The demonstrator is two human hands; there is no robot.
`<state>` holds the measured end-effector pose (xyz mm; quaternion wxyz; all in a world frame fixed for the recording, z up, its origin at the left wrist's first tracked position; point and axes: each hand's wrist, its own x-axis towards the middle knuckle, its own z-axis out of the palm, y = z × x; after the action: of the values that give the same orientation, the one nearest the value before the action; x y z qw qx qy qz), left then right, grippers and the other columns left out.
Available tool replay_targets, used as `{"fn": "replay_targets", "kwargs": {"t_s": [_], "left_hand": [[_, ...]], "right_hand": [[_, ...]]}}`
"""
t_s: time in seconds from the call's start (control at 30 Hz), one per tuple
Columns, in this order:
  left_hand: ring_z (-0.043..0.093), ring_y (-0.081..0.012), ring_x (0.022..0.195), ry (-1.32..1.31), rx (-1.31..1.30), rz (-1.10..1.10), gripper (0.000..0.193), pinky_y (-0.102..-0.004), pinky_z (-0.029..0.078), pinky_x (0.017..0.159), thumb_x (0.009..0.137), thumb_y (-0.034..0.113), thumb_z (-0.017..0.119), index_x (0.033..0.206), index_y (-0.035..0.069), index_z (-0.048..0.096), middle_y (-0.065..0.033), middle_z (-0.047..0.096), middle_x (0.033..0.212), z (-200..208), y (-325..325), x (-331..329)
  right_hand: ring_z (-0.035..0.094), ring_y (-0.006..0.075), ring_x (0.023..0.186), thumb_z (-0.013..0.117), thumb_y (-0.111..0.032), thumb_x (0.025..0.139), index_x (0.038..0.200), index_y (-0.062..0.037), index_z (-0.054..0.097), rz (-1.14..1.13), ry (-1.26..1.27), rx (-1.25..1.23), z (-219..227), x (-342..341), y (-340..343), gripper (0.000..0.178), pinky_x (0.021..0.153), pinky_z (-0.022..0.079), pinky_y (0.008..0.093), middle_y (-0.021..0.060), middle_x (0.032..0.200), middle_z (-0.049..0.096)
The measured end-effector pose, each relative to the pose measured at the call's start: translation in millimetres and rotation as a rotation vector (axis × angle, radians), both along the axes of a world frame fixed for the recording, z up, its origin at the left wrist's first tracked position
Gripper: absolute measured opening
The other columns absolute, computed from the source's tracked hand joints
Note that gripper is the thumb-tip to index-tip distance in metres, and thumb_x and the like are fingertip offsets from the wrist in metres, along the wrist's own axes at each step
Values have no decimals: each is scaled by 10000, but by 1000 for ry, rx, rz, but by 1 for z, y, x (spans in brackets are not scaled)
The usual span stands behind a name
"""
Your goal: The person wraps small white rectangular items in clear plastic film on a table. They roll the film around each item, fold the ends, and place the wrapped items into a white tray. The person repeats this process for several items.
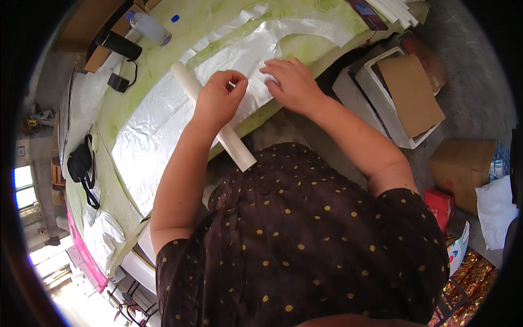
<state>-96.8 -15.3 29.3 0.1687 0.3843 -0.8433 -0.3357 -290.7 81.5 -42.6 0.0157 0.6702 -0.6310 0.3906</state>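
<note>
My left hand (pixel 220 98) is closed, with its thumb and forefinger pinched together above the plastic sheet. Whatever lies between these fingertips is too small to make out. Beneath that hand a long white tube (pixel 235 148) runs slantwise over the table's near edge toward my body. A shiny, wrinkled white plastic sheet (pixel 147 136) spreads out over the green patterned tablecloth (pixel 106 103). To the right, my right hand (pixel 294 84) hovers at or touches the sheet's near side, its fingers apart and slightly bent.
At the far left are a clear bottle (pixel 150 28), a blue cap (pixel 175 18), a black cylinder (pixel 120 45) and a black adapter (pixel 117 82). A phone (pixel 368 14) and several white tubes (pixel 395 11) lie far right. Boxes (pixel 411 95) stand on the floor at right.
</note>
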Motion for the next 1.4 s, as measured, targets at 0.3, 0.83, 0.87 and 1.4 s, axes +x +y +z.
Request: {"fn": "replay_targets", "kwargs": {"t_s": [0.3, 0.83, 0.87, 1.4], "left_hand": [[639, -169, 886, 130, 279, 89, 428, -318, 530, 787, 913, 315, 725, 1249, 64, 638, -55, 659, 1102, 9, -4, -1], [589, -136, 897, 906, 697, 421, 254, -355, 531, 848, 947, 156, 686, 1181, 105, 600, 10, 627, 1026, 37, -49, 40], [591, -136, 898, 935, 698, 456, 250, -353, 527, 842, 947, 152, 689, 1177, 109, 601, 12, 631, 1027, 32, -51, 67], [592, -144, 954, 402, -267, 710, 381, -289, 505, 856, 913, 93, 688, 1285, 60, 611, -86, 621, 1204, -29, -43, 195]], "right_hand": [[609, 372, 1140, 618, -185, 882, 1531, -250, 386, -214, -16, 178, 38, -25, -67, 692, 970, 516, 465, 171, 1480, 488], [484, 380, 1354, 656, -251, 911, 1523, -92, 407, -480, -110, 204, -4, -142, -65, 679, 1119, 419, 429, 244, 1490, 463], [474, 371, 1368, 630, -268, 922, 1531, -110, 397, -500, -154, 269, 2, -148, -61, 671, 1125, 412, 429, 221, 1513, 445], [564, 82, 737, 640, -62, 938, 1231, -55, 646, 6, -755, 107, -3, 0, 42, 293, 687, 484, 230, 32, 957, 656]]}}
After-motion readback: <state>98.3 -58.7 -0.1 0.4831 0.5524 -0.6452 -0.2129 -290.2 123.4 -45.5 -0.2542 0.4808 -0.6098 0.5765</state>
